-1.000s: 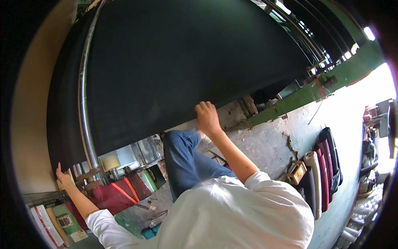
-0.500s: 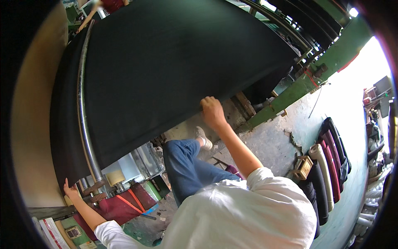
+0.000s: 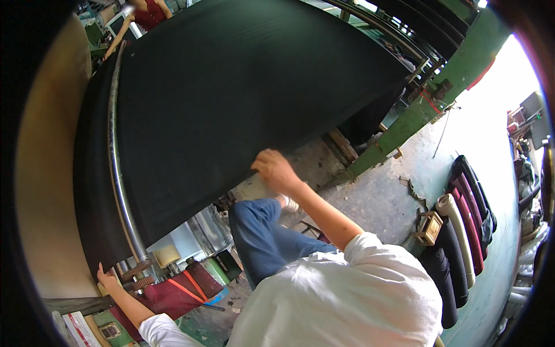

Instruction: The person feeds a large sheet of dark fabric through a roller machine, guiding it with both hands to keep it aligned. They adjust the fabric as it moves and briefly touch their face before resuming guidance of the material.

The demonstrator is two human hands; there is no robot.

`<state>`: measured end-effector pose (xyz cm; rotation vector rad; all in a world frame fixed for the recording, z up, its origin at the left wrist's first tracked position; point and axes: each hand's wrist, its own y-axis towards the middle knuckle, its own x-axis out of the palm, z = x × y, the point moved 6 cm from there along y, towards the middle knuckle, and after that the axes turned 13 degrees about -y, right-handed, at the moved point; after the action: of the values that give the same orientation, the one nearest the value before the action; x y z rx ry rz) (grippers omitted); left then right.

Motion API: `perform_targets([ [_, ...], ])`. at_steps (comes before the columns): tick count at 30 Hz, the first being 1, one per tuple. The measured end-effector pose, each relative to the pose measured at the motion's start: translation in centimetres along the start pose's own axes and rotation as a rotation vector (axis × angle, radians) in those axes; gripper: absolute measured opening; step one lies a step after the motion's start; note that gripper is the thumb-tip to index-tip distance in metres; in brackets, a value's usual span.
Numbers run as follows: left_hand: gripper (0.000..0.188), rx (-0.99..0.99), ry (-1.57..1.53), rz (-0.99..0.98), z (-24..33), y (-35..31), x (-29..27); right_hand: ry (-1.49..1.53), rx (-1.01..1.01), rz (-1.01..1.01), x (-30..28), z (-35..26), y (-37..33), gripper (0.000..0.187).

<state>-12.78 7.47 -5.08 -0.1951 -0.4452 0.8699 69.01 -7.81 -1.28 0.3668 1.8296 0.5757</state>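
Note:
A wide sheet of black fabric (image 3: 231,98) is stretched out in front of me, passing under a shiny metal roller (image 3: 117,156) on its left side. My right hand (image 3: 276,172) is at the near edge of the sheet, its fingers curled and closed on that edge. Down at the near left corner, beside the roller's end, my left hand (image 3: 106,279) pinches the fabric's border, one finger pointing upward. The underside of the left grip is hidden.
A green machine beam (image 3: 404,124) runs along the right. Several fabric rolls (image 3: 459,237) lie on the floor by a small wooden stool (image 3: 428,228). Gears (image 3: 141,280) and a maroon cloth (image 3: 173,295) sit near my left arm. Another person (image 3: 149,14) stands at the far left.
My right hand has moved left and slightly nearer along the fabric's edge. My left hand stays at the corner. The whole view has shifted a little, and more of the other person shows.

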Motion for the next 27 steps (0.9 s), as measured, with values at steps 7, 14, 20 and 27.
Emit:
perform_targets([
  [7, 0.038, -0.084, -0.089, -0.062, -0.8, -0.6, 1.0, -0.33, 0.305, 0.134, -3.4, 5.0, 0.8, 0.031],
  [14, 0.042, -0.052, -0.009, -0.097, -0.7, -0.1, 1.0, -0.324, 0.192, -0.117, 2.0, 1.7, -2.9, 0.007],
  [20, 0.044, -0.028, -0.031, -0.024, -0.7, 0.1, 0.5, -0.206, 0.104, -0.187, 3.1, -1.7, -2.5, 0.013],
  [27, 0.042, -0.064, -0.036, -0.015, -0.6, 1.0, -0.4, -0.044, 0.082, 0.108, -2.6, 1.8, 0.9, 0.031],
])
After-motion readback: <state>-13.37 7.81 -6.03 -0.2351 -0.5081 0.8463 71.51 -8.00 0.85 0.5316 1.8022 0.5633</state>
